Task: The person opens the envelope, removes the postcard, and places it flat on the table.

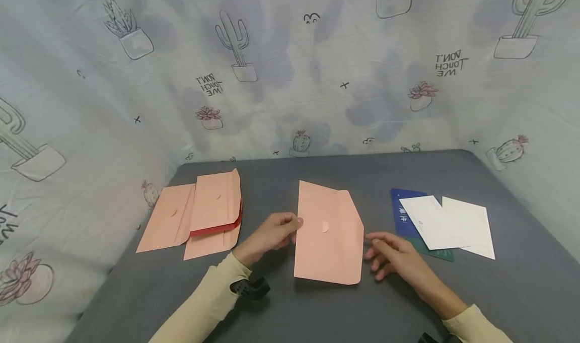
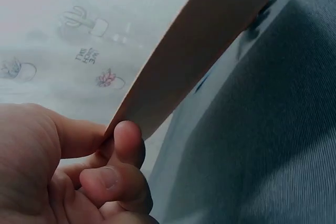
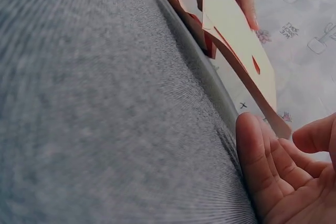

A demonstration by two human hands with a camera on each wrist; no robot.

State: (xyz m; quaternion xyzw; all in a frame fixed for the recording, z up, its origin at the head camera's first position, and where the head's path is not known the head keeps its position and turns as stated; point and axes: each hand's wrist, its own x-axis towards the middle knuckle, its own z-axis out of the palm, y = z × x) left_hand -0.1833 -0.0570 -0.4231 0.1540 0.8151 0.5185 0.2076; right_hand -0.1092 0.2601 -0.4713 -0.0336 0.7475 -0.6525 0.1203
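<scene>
A pink paper envelope (image 1: pixel 319 247) is held up in front of me over the grey table, its flap folded out to the right and a small half-round tab near its middle. My left hand (image 1: pixel 272 232) pinches its left edge between thumb and fingers. In the left wrist view the envelope (image 2: pixel 184 56) looks dark and stands almost edge-on. My right hand (image 1: pixel 394 257) is at the flap's right edge with thumb and fingers apart. In the right wrist view the flap's end (image 3: pixel 281 125) comes between that thumb and the fingers; whether they touch it I cannot tell.
To the left lie more pink envelopes, one flat (image 1: pixel 165 217) and others overlapping, with a red edge (image 1: pixel 215 229) showing among them. On the right, white cards (image 1: pixel 432 227) and a cream card (image 1: pixel 473 227) overlap a blue card (image 1: pixel 403 219) and a green one (image 1: pixel 435 252).
</scene>
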